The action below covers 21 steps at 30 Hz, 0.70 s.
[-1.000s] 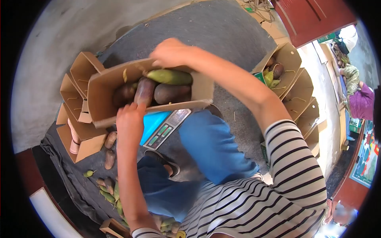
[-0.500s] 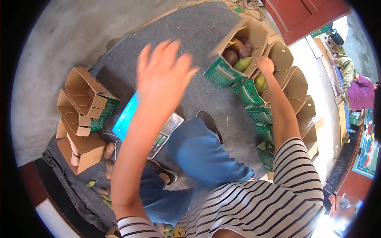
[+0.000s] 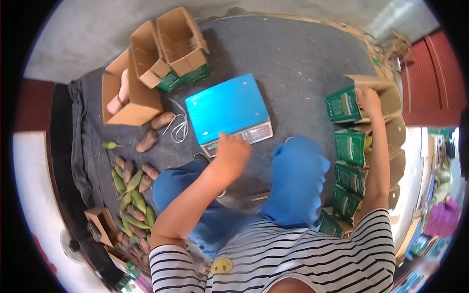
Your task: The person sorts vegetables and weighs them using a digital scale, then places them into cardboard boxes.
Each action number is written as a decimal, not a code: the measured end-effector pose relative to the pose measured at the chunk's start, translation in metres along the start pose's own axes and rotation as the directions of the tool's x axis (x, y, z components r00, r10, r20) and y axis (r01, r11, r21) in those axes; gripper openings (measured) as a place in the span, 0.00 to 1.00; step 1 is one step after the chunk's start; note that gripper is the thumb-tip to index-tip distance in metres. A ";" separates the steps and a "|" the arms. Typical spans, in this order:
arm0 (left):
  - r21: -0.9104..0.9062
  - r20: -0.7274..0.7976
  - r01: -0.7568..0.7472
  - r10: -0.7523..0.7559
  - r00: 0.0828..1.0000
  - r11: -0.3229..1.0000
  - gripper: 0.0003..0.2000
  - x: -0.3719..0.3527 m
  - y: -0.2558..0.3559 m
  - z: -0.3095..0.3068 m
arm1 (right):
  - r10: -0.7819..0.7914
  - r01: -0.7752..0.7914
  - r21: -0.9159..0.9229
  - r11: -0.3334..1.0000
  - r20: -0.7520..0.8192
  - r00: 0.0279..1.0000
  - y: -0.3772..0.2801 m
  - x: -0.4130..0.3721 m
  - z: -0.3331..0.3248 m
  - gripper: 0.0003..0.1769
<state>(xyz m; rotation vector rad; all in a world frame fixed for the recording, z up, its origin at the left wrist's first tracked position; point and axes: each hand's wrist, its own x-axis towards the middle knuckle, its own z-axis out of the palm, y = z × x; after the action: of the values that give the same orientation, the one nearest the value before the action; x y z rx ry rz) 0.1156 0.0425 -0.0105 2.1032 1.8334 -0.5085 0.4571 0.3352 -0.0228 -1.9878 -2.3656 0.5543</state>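
My right hand (image 3: 369, 101) grips the near edge of an open green-and-brown cardboard box (image 3: 343, 105) at the right, its fingers closed on the cardboard. Most of what lies inside that box is hidden from this angle. My left hand (image 3: 233, 152) hovers at the front panel of a digital scale (image 3: 227, 108) with a blue plate. Its fingers look loosely bent and apart, with nothing in them. Nothing lies on the blue plate.
More green boxes (image 3: 349, 146) stand in a row at my right. Two open cartons (image 3: 181, 41) and a box with a pink roll (image 3: 120, 95) are at the upper left. Green and brown produce (image 3: 134, 205) lies at my left. Another person (image 3: 442, 217) is at the far right.
The view has turned toward the left side. My left hand has come down from its raised position to the scale's front. My right hand is still at the row of boxes.
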 end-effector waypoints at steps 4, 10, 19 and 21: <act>-0.125 -0.238 -0.093 0.061 0.969 0.988 0.12 0.000 0.003 -0.007 | -0.650 0.652 -0.021 0.758 0.045 0.758 -0.157 0.005 0.037 0.14; -0.064 -0.240 -0.003 -0.013 0.971 0.998 0.10 -0.010 -0.007 0.010 | -0.890 0.890 -0.023 0.456 -0.046 0.454 -0.368 0.039 0.115 0.10; -0.171 -0.395 0.049 -0.114 0.911 0.984 0.12 -0.041 -0.022 -0.001 | -0.789 0.791 0.032 0.610 0.107 0.605 -0.506 0.068 0.221 0.28; -0.188 -0.434 0.048 -0.127 0.892 0.981 0.12 -0.046 -0.023 -0.001 | -0.758 0.760 0.061 0.647 0.161 0.632 -0.510 0.079 0.236 0.30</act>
<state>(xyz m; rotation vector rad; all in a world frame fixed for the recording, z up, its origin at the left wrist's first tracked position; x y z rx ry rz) 0.0869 0.0056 0.0109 2.1478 2.1291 0.1333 -0.0980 0.2787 -0.1254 -0.7519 -2.9658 0.6529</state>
